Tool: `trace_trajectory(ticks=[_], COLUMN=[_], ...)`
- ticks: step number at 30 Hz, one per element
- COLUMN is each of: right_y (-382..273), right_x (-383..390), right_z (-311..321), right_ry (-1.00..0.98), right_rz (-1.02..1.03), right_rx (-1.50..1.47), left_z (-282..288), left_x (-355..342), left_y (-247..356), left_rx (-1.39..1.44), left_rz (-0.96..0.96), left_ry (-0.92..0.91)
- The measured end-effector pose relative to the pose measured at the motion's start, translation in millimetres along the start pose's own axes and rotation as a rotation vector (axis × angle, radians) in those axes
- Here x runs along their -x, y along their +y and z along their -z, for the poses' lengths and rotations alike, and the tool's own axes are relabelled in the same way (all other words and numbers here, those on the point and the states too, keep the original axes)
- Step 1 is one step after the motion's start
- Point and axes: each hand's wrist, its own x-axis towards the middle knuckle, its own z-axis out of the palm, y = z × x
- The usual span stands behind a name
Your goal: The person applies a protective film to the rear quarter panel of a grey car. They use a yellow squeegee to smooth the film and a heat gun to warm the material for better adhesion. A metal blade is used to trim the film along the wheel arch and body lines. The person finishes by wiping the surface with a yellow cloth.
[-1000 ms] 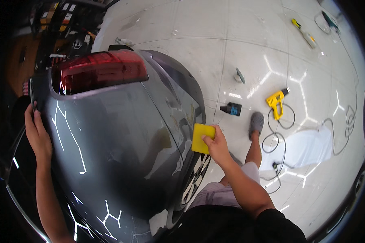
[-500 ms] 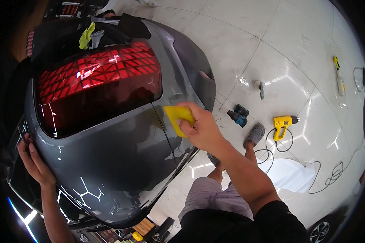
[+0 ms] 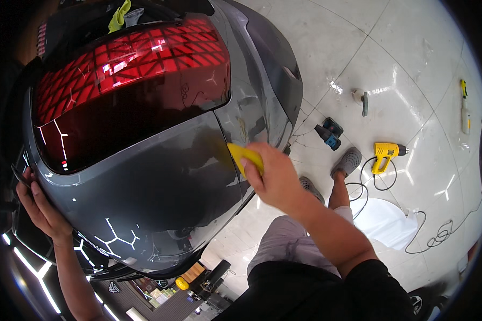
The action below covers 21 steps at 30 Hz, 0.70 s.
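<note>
My right hand (image 3: 276, 174) grips a yellow squeegee card (image 3: 243, 159). The card's edge meets the glossy dark grey car body (image 3: 160, 160) beside a panel seam. At the far left, my left hand (image 3: 45, 211) lies along the body's outer edge, its fingers around a slim dark object (image 3: 18, 173) whose kind I cannot make out. Above the grey panel is a dark glossy pane (image 3: 134, 125) with a red lattice pattern across its upper part.
Yellow-green cloth (image 3: 119, 16) lies at the car's top. On the tiled floor are a yellow heat gun (image 3: 386, 156) with its cord, a blue-black power tool (image 3: 329, 132), a white sheet (image 3: 383, 224) and a yellow-topped bottle (image 3: 465, 109). My feet stand near the heat gun.
My right hand has moved slightly right and down with the squeegee card, which is now turned more edge-on. The view has shifted. My left hand stays at the body's edge.
</note>
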Motion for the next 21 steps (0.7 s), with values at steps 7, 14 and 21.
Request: trace_trajectory(ticks=[7, 14, 21], right_y=[8.0, -17.0, -33.6], right_x=[60.0, -15.9, 0.9], right_z=[-21.4, 16.8, 18.2], right_ry=[0.025, 0.033, 0.068], right_rz=[-0.134, -0.051, 0.032], right_rx=[-0.07, 0.03, 0.124], left_z=[4.1, 4.8, 16.1], left_x=[-2.5, -20.0, -45.6], left_y=[5.1, 17.8, 18.3], left_rx=[-0.068, -0.092, -0.199], left_rz=[-0.063, -0.107, -0.319], left_ry=[0.019, 0.03, 0.091])
